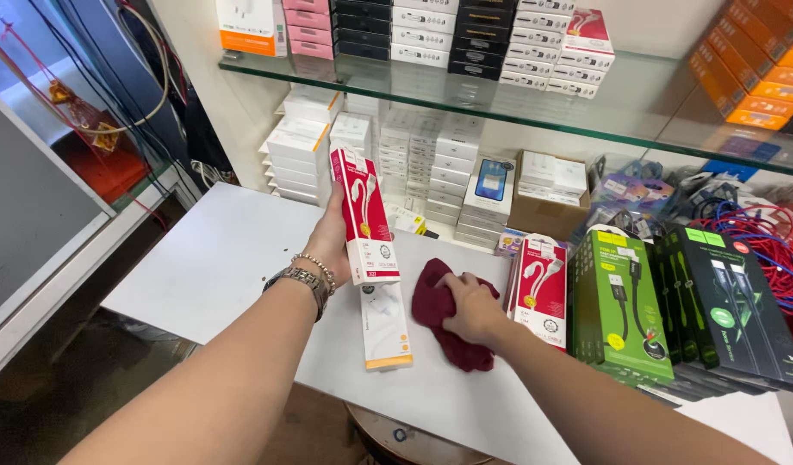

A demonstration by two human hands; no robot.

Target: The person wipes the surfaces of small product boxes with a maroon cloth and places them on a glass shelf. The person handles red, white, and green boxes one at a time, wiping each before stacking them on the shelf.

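our left hand (332, 241) has its grip around a red and white cable box (364, 215) above the table (215, 258); our right hand (472, 306) presses a maroon cloth (438, 319). we'd best hold the box steady while wiping.

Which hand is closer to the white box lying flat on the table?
Left. The left hand holds a red box up just above the white box. The right hand presses a dark red cloth beside it, a bit farther off.
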